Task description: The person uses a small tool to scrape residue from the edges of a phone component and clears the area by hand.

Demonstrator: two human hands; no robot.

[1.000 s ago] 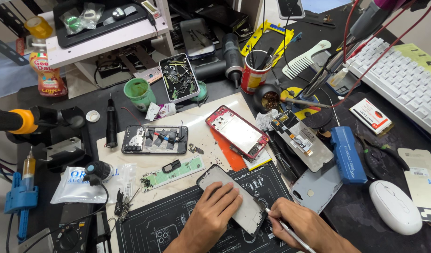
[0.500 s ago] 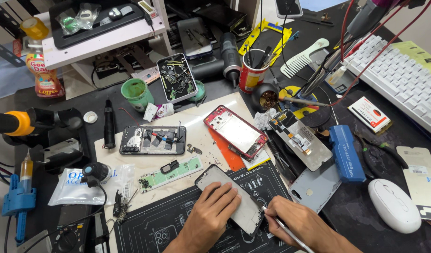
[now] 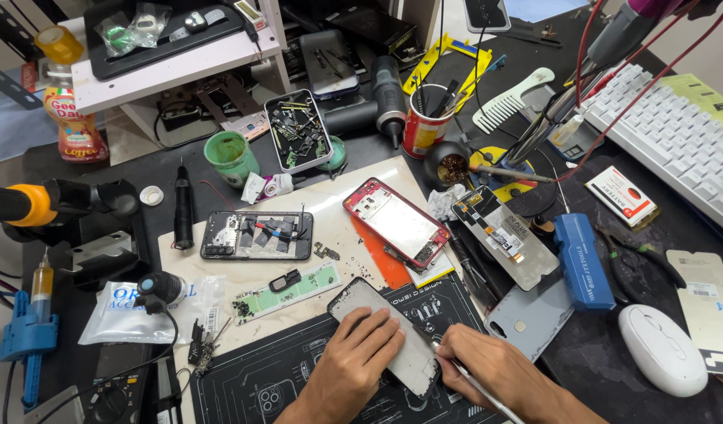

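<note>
At the 6 o'clock edge of the cluttered bench, a dark mat is spread. On it a grey phone panel is laid flat, pressed down by the left hand, fingers spread over it, nothing gripped. At 3 o'clock of the panel, touching its edge, a thin metal tool is pinched in the right hand. At 12 o'clock, a red phone frame is set; at 10 o'clock, an opened black phone.
</note>
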